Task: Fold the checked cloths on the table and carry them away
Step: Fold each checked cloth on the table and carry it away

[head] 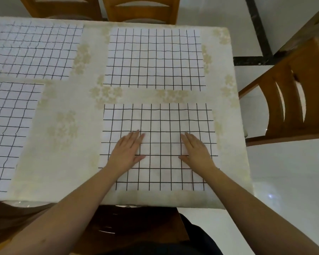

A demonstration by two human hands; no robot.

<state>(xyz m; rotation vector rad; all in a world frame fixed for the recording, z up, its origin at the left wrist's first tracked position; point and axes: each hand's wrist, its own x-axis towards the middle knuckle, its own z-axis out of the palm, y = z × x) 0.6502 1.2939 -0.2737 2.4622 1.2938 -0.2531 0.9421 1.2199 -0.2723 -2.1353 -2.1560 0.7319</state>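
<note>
I'm looking down into a home dining room. A table [66, 111] under a cream floral cover stands on glossy white floor tiles [293, 172], with 3 wooden chairs in plain view: 2 across [140, 10] and 1 at the right [293, 100].

Both hands [160, 151] on nearest cloth [160, 122]; second cloth [155, 57] behind it.
</note>
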